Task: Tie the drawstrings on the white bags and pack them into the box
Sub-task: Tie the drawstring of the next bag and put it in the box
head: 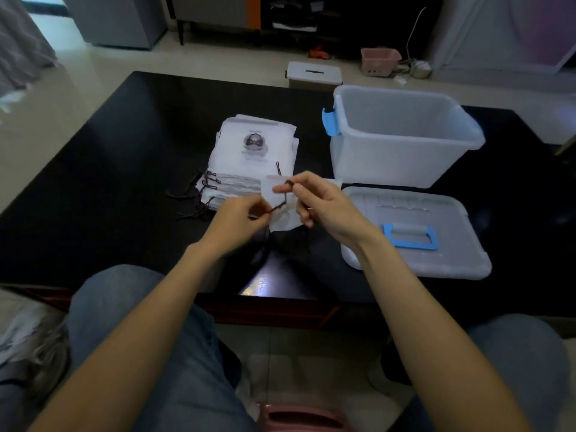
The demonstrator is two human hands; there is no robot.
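A stack of white drawstring bags [254, 151] with a dark printed logo lies on the black table [124, 157], dark cords trailing at its near left. Both hands hold one white bag [282, 213] above the table's near middle. My left hand [240, 218] pinches one end of its dark drawstring [280, 205]. My right hand [314, 201] pinches the other end higher up, so the cord runs taut between them. The translucent box [402, 138] with blue latches stands open at the right, nothing visible inside.
The box's lid [417, 232] with a blue handle lies flat in front of the box, near the table's front edge. My knees in jeans sit below the table. On the floor beyond are a small lidded container [313, 74] and a pink basket [380, 60].
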